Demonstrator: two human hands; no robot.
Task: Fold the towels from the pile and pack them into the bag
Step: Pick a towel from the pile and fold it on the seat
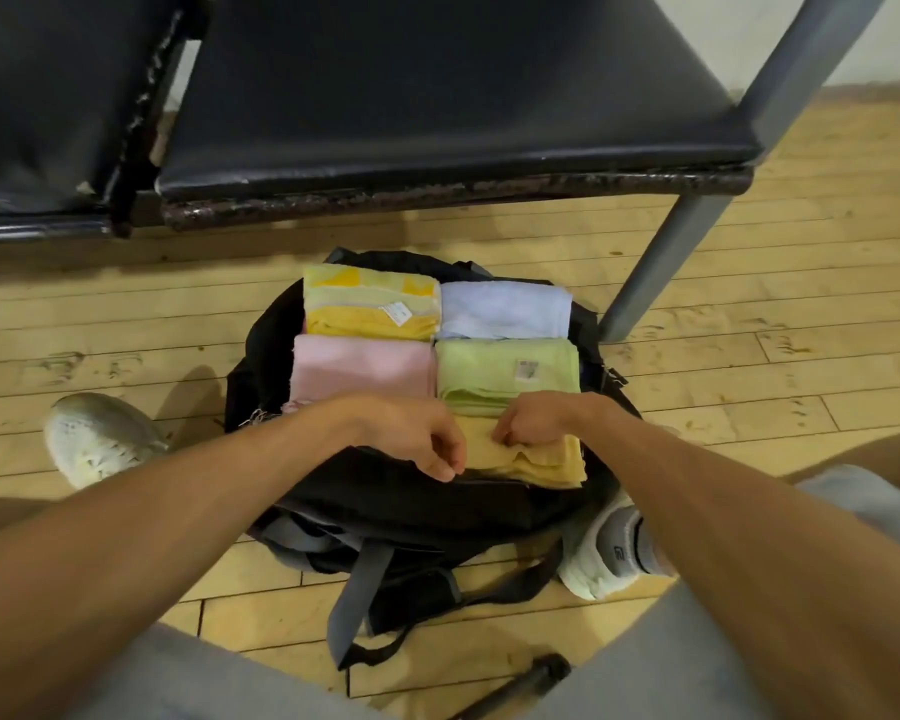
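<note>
Five folded towels lie in the open black bag (261,356) on the floor (749,356): a yellow patterned towel (370,304) and a pale blue towel (505,309) in the far row, a pink towel (365,366) and a green towel (505,371) in the middle row, and a tan towel (536,459) nearest, beside an unfilled space.

Step in hand, as judged: seating the tan towel.
1. Butt it squarely against the green towel.
2. Keep the layers stacked; press flat before release.

Both forearms reach forward and down. The left hand (411,439) pinches the tan towel's left edge with curled fingers. The right hand (531,420) grips its far edge, fingers clenched into the cloth.
</note>
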